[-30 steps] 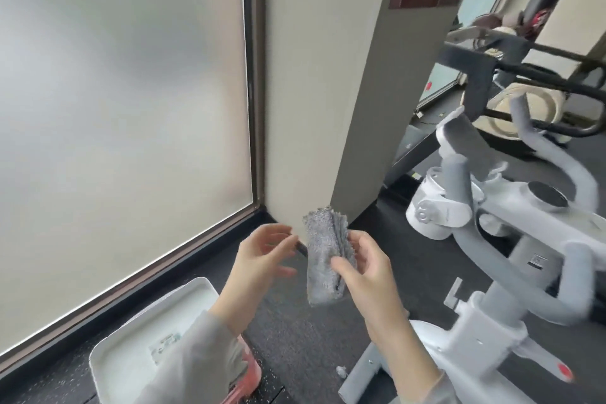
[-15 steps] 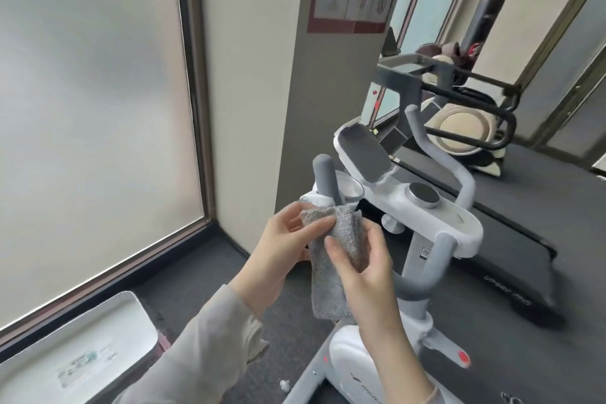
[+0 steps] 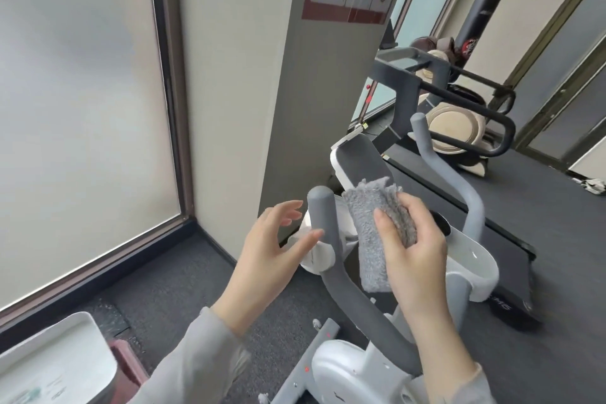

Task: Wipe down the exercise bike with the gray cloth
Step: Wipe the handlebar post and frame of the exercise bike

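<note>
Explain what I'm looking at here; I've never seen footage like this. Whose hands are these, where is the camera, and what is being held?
This is one picture from a camera worn on a person's head, looking forward and down, so both hands are that person's own. The right hand grips a folded gray cloth. The left hand is open and empty, beside the near gray handlebar of a white exercise bike. A treadmill stands behind the bike, and a white tray sits on the floor at lower left.

Fuzzy gray cloth (image 3: 377, 233) is folded into a long strip, hanging upright, pinched near its top. White exercise bike (image 3: 347, 367) with gray foam handlebars sits right behind it, toward 5 o'clock; they're probably not touching.
</note>
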